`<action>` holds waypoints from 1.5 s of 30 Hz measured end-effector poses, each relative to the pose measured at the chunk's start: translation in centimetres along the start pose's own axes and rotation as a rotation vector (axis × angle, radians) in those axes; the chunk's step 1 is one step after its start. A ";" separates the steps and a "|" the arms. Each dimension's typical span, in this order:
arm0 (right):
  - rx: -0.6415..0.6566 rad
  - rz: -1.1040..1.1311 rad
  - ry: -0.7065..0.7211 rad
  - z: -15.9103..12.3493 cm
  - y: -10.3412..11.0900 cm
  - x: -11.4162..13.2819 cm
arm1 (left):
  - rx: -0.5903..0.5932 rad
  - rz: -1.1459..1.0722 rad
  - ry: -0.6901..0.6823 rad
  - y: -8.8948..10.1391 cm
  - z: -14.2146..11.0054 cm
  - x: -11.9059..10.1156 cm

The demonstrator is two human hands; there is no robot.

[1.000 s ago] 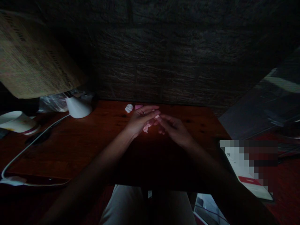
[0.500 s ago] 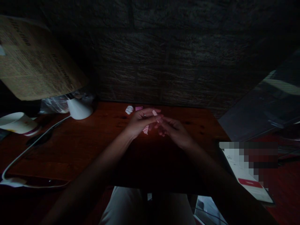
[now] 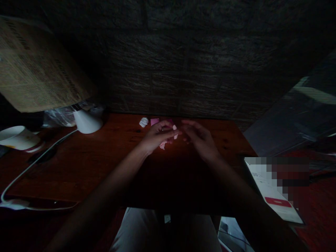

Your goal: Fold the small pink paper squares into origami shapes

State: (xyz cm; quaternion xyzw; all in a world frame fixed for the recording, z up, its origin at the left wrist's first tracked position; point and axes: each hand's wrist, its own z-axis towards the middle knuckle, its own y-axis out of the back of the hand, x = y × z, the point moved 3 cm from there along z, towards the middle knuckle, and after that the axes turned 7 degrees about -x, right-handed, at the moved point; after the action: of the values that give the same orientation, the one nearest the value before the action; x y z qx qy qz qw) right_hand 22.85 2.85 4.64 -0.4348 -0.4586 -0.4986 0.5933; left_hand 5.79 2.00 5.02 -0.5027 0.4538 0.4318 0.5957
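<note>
A: Your left hand point(image 3: 156, 136) held a small pale stick point(image 3: 175, 128), pinched between thumb and fingers, with its top end standing up past your thumb.

B: And your right hand point(image 3: 201, 140) was just to the right of it, fingers loosely spread and holding nothing I could make out, though the fingertips were blurred.

A: Both hands were above the wooden tabletop point(image 3: 102, 157). You had a crumpled pink scrap point(image 3: 162, 145) just on the near side of your left hand, partly hidden by its fingers.

B: Just beyond the back of that hand you had a pink block point(image 3: 154, 121), and a crumpled white ball point(image 3: 143, 122) sat beside it, a little farther left.

A: Well off to the left of your left hand stood a lamp point(image 3: 88, 121), and past it, farther left, a paper cup point(image 3: 19, 137).

B: Well to the right of your right hand, and nearer to you, lay a lit screen point(image 3: 275, 210) with a red bar, part of it blocked out by coarse squares.
</note>
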 end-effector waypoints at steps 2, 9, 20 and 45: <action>0.038 0.005 0.014 0.0 -0.1 0.0 | 0.007 0.055 -0.007 -0.2 -0.1 -0.1; 0.157 -0.067 0.085 -0.3 -0.6 -0.1 | 0.000 0.106 -0.019 0.1 -0.1 0.3; 0.099 -0.096 0.099 -0.1 -0.2 0.0 | -0.020 0.018 0.093 0.3 0.1 0.7; 0.058 -0.193 0.141 -0.2 -0.4 -0.5 | 0.039 0.250 -0.024 0.7 0.0 0.2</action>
State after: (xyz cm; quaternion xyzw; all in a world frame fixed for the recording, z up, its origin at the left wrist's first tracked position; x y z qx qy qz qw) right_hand 22.49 2.68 4.18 -0.3353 -0.4697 -0.5693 0.5856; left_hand 5.18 2.14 4.70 -0.4253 0.5142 0.4995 0.5525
